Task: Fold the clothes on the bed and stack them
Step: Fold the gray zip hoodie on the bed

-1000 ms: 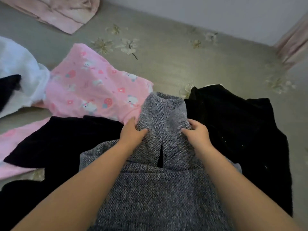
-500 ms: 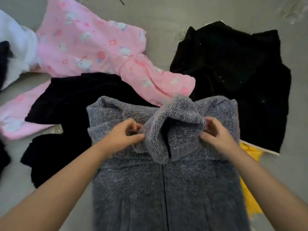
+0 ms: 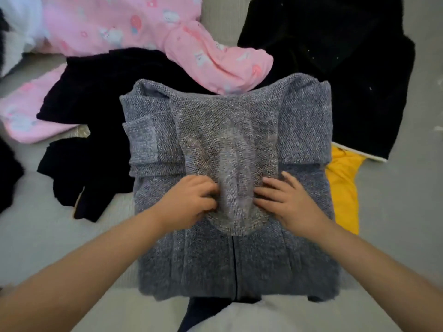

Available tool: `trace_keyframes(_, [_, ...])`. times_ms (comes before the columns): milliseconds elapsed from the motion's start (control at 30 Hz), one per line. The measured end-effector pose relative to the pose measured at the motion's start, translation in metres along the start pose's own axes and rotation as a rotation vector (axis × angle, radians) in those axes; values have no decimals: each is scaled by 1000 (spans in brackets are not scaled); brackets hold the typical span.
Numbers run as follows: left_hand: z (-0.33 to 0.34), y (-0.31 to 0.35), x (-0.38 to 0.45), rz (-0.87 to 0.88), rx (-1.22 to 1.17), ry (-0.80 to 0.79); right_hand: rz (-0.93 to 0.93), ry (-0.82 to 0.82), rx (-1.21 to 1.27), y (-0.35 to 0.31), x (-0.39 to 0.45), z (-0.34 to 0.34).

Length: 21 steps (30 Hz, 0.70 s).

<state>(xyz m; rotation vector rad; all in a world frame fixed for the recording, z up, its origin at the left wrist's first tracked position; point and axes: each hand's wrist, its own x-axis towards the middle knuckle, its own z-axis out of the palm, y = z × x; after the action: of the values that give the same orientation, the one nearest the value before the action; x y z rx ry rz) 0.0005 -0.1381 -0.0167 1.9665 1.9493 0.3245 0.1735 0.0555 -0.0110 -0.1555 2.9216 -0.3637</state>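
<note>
Grey bedcover spread with loose clothes: we fold a grey knit jacket at its near edge.

Our left hand curls its fingers into the folded-down hood, while our right hand presses it with fingers nearly straight. Pink printed pyjamas and black garments lie beyond, and a yellow piece shows just beside the jacket's right edge.

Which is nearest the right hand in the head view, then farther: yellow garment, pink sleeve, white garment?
From the right hand:
1. Yellow garment, just beside it on the right, under the grey knit's edge.
2. Pink sleeve, up beyond the grey knit's top edge.
3. White garment, far top-left corner.
</note>
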Motion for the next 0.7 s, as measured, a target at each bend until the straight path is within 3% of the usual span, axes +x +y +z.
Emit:
trace_keyframes(100, [49, 15, -24, -220, 135, -444, 112, -419, -104, -24, -18, 44])
trace_keyframes(133, [59, 18, -28, -308, 147, -559, 196, -486, -58, -26, -23, 58])
trace_keyframes(200, [72, 24, -30, -381, 199, -644, 289, -549, -10, -27, -22, 71])
trace_keyframes(300, [79, 45, -29, -490, 161, -492, 323, -417, 70, -28, -30, 74])
trace_keyframes(400, [86, 83, -35, -485, 83, -116, 280, -29, 87, -33, -65, 69])
trace_keyframes(467, [105, 115, -45, -416, 80, 33, 233, 213, -5, -37, -104, 81])
trace_keyframes(567, [146, 171, -52, -420, 54, 9, 306, 236, -68, -42, -172, 108])
trace_keyframes(700, [189, 230, -45, -526, 13, -146, 784, 47, 93, -44, -243, 131])
